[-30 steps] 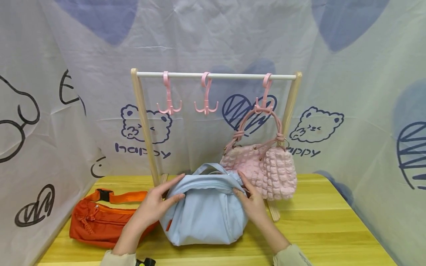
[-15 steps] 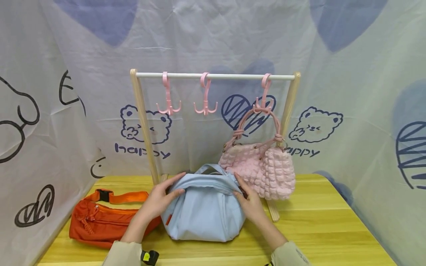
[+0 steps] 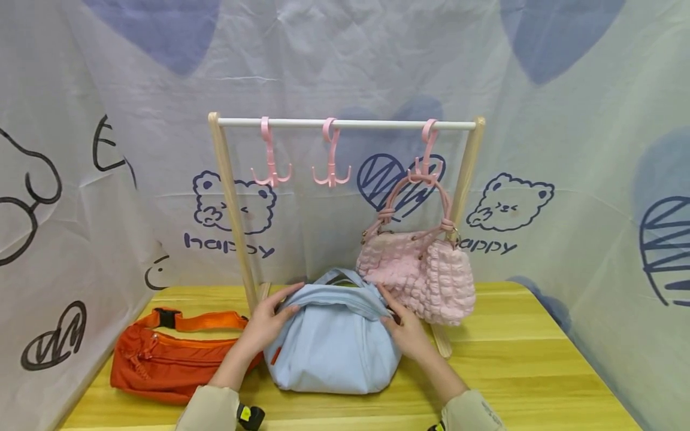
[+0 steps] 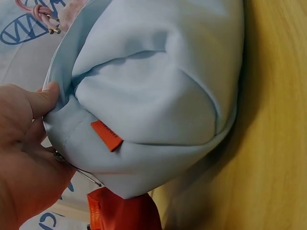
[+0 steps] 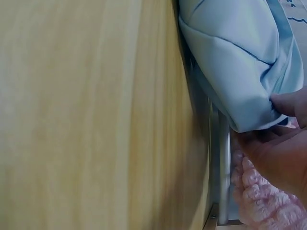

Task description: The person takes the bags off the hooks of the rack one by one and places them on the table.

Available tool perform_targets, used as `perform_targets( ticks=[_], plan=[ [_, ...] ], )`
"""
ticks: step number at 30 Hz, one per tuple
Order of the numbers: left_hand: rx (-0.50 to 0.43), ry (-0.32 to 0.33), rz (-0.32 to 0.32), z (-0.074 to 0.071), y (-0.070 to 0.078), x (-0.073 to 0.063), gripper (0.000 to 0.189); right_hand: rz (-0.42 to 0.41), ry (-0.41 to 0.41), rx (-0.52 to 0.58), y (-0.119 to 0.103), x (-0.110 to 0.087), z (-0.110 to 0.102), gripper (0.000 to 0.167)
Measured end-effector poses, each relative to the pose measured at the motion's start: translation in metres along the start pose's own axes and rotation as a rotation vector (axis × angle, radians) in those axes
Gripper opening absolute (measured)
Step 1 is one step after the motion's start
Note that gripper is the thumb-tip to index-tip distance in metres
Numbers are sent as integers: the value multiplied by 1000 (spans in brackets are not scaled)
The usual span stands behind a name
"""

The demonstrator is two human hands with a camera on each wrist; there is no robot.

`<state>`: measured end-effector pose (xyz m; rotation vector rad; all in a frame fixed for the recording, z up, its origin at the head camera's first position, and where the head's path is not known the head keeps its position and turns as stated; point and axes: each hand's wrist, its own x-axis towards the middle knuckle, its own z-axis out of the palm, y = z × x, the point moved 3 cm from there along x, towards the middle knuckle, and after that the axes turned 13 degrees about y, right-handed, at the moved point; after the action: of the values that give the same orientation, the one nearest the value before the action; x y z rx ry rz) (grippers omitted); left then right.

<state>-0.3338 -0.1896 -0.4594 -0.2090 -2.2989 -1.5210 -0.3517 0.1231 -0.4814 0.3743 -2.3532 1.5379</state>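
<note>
A light blue fabric bag [image 3: 336,353] with a zipped top stands upright on the table, its short loop handle [image 3: 341,274] raised. My left hand [image 3: 268,320] grips its upper left side, the thumb on the front and the other fingers around the back. On the opposite side my right hand [image 3: 405,328] pinches the upper right edge in the same way. A small red tag [image 4: 107,135] shows on the side seam in the left wrist view. Just behind the right hand hangs a pink puffy handbag [image 3: 450,281].
A white rail [image 3: 377,124] on wooden posts spans the back. Pink hooks [image 3: 331,155] hang from it, and the rightmost holds the pink handbag's handle. An orange-red waist bag [image 3: 167,365] with a black buckle [image 3: 167,317] lies left on the wooden table [image 3: 528,359].
The light blue bag has shifted very slightly, its handle a bit lower in view. My left forearm has swung a little rightward. Both hands keep their hold.
</note>
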Motion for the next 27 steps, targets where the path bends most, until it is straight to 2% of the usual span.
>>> perform_targets(
  ticks=[6,14,20,27],
  plan=[
    [24,6,-19,4,-8,-1,45,40,-49,-73,9,-3,2,69],
    [31,-10,-73,6,-15,-2,46,47,-80,-54,13,-5,2,68],
    [31,-45,-97,9,-20,-3,45,37,-130,-85,14,-7,0,64],
    [75,-56,-134,12,-26,-7,43,50,-179,-115,12,-9,-1,63]
  ],
)
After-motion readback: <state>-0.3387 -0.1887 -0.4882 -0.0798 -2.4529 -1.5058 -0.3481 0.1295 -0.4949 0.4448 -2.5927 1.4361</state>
